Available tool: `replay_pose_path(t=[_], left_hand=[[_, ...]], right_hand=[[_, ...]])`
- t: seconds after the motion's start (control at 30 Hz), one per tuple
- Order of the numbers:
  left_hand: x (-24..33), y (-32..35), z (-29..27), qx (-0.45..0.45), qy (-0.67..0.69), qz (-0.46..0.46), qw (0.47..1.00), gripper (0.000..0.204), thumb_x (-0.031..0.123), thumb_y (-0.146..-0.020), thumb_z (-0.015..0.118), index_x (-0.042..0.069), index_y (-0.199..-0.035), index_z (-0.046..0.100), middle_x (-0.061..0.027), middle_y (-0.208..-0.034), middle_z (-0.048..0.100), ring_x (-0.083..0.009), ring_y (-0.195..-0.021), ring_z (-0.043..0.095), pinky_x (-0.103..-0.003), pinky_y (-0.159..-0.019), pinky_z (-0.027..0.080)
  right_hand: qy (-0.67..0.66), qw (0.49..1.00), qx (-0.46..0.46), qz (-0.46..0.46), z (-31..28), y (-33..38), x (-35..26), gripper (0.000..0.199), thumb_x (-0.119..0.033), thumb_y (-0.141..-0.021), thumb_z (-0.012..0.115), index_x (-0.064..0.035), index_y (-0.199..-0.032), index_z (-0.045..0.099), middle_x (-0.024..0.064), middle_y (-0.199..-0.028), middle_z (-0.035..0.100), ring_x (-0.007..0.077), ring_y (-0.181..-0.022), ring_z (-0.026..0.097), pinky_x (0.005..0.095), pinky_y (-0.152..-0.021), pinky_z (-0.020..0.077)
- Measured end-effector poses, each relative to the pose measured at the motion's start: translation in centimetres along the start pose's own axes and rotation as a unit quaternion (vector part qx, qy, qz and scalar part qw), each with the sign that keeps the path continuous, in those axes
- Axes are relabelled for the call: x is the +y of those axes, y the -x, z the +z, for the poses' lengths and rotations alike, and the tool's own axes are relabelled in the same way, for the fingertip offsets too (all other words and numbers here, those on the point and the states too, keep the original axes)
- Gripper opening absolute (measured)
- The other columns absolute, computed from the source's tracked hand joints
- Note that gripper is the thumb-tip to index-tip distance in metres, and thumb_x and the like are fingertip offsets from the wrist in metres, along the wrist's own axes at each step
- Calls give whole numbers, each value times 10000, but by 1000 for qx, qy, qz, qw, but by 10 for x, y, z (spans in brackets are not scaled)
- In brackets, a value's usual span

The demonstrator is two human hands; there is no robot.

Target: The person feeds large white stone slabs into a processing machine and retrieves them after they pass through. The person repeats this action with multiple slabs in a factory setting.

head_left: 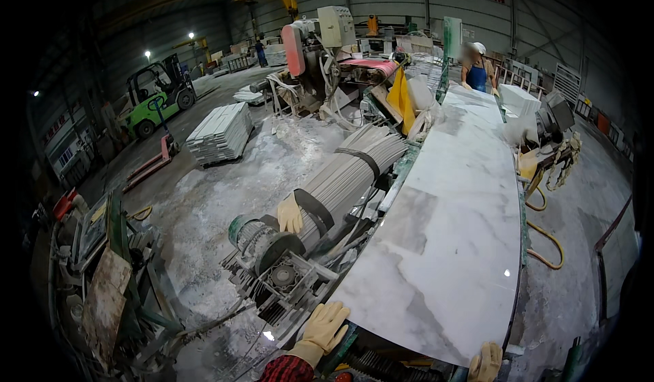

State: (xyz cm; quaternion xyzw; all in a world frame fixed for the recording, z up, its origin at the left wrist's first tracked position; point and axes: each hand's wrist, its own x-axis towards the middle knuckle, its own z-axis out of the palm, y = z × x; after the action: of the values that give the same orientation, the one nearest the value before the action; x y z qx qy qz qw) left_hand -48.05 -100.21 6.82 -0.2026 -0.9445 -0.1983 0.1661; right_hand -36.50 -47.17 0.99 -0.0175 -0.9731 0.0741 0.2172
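The big white marble slab (449,232) lay flat on the machine bed, running from the near edge away to the far right. The left hand (325,326), in a yellow glove, rested spread against the slab's near left corner. The right hand (486,363), gloved too, gripped the near right corner, fingers curled over the edge. At the far end stood another person (477,68). A spare glove (289,213) lay on the motor housing (269,242) to the left.

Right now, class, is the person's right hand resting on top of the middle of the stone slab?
No, the right hand grips the near corner edge of the slab, not its middle.
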Motion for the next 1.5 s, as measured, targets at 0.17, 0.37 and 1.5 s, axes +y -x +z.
replay_pose_path(t=[0.17,0.37,1.5], left_hand=[[-2,1,0,-5,5,4,1000,448,237,-983,723,62,-1381,621,-201,-1401,615,-407,-1341,562,-516,-1137,423],[-1,2,-2,15,-3,18,1000,433,244,-978,716,61,-1360,630,-196,-1374,630,-393,-1315,581,-503,-1095,445],[2,13,-10,8,13,14,1000,426,224,-968,727,53,-1347,635,-210,-1370,625,-423,-1279,581,-517,-1104,442]], right_hand=[[-31,998,-5,-52,-4,-9,7,360,-119,-1006,644,55,-1321,646,295,-1244,645,486,-1157,629,595,-1012,509],[3,999,-29,15,0,8,4,424,-269,-1048,657,-47,-1405,708,252,-1514,636,478,-1432,545,537,-1234,431],[-12,1000,-18,20,-9,14,-6,424,-145,-1041,565,-1,-1421,686,290,-1437,666,495,-1374,584,555,-1239,422]])
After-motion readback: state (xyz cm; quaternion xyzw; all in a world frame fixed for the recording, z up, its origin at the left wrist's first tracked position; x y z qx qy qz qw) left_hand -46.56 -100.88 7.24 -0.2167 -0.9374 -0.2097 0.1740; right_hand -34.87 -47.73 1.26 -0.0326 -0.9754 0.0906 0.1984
